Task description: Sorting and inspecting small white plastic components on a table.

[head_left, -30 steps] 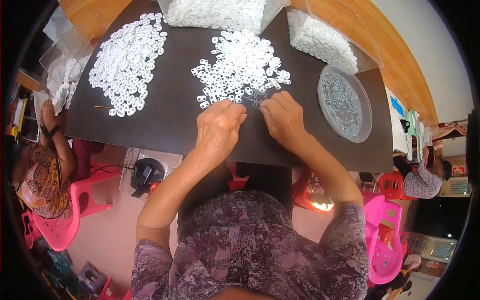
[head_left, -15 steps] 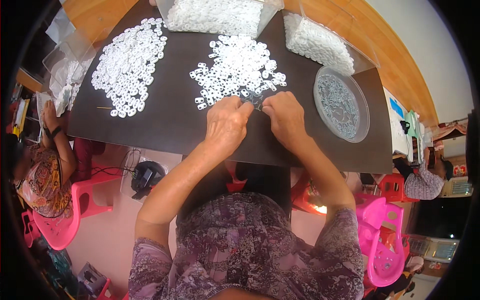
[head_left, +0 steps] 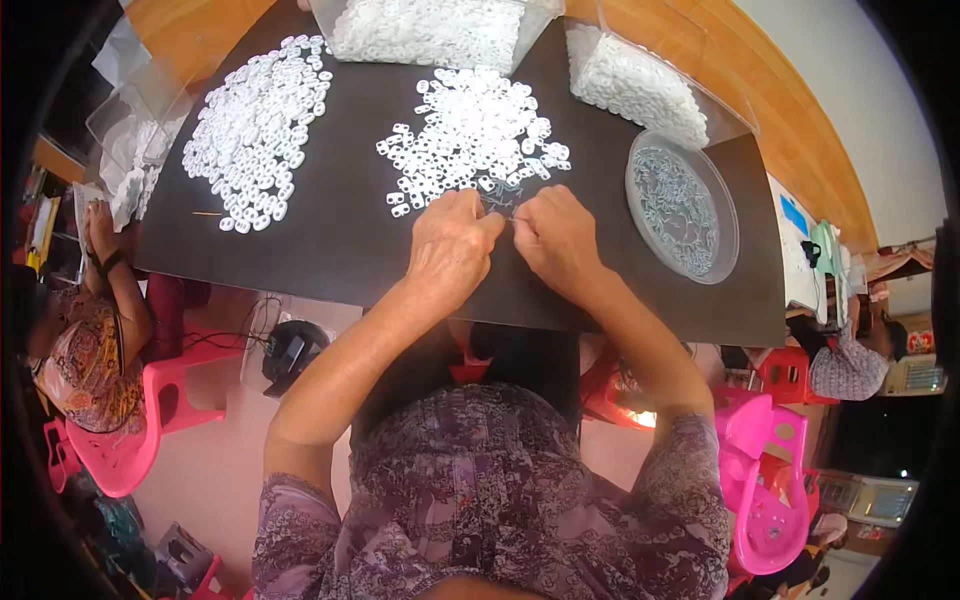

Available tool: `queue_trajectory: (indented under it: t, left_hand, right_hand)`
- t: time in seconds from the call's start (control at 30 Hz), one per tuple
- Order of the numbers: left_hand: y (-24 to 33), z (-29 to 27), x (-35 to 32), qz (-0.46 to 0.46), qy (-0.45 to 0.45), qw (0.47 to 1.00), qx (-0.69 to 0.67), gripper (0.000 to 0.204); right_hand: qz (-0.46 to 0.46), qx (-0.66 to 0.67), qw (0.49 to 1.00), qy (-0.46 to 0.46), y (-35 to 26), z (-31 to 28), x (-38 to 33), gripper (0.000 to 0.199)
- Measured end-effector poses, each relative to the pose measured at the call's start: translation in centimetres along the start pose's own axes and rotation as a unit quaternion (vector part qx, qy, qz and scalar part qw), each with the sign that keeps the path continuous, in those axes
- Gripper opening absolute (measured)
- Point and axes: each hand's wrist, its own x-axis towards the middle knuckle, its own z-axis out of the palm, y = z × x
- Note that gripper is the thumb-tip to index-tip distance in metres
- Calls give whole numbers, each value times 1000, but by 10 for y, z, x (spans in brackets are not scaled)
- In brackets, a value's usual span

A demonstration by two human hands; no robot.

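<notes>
The middle pile of white pieces [head_left: 480, 125], each marked with two dark spots, is spread on the dark tabletop [head_left: 345, 235]. At its near edge some loose grey screw-like pieces [head_left: 503, 195] are scattered, a spot probably favoured because both kinds are thereby put within short reach.

Just in front of the middle pile, the left hand [head_left: 452, 240] and the right hand [head_left: 558, 235] are held close together but apart, knuckles up. The fingers of both are curled in narrowly, as would suit small parts; whether anything is pinched between them cannot be told, the fingertips being mostly hidden.

To the right of the middle pile, a round clear dish [head_left: 728, 243] is set, filled with more grey pieces [head_left: 672, 205]; by its raised rim they are likely stopped from rolling away. Well to the left of the pile, rounded white pieces [head_left: 255, 130] are heaped separately, perhaps so that the two lots are not mixed (a thin orange stick [head_left: 207, 213] is seen lying beside that heap). Behind the middle pile a clear bin [head_left: 542, 28] is placed, and behind it to the right a second clear bin [head_left: 738, 115]; bulk white pieces are contained in both, seemingly stored clear of the hands.
</notes>
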Motion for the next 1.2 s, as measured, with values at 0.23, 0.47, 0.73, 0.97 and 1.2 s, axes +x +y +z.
queue_trajectory:
  t: [0.23,0.47,0.73,0.97,1.2]
  left_hand:
    - [-1,0,0,-27,35,998,-37,18]
    - [3,-2,6,0,59,994,-88,18]
    - [8,-2,5,-82,67,984,-142,8]
    - [8,-10,10,-335,-7,871,-359,10]
    - [3,3,10,-10,21,999,38,17]
  right_hand:
    - [136,111,984,-32,1,-14,-7,7]
    - [360,348,859,-108,-13,-22,2,13]
    - [386,407,823,-92,-21,-27,6,13]
    - [366,365,853,-69,-22,-29,5,8]
    - [327,285,900,-44,2,-25,-1,9]
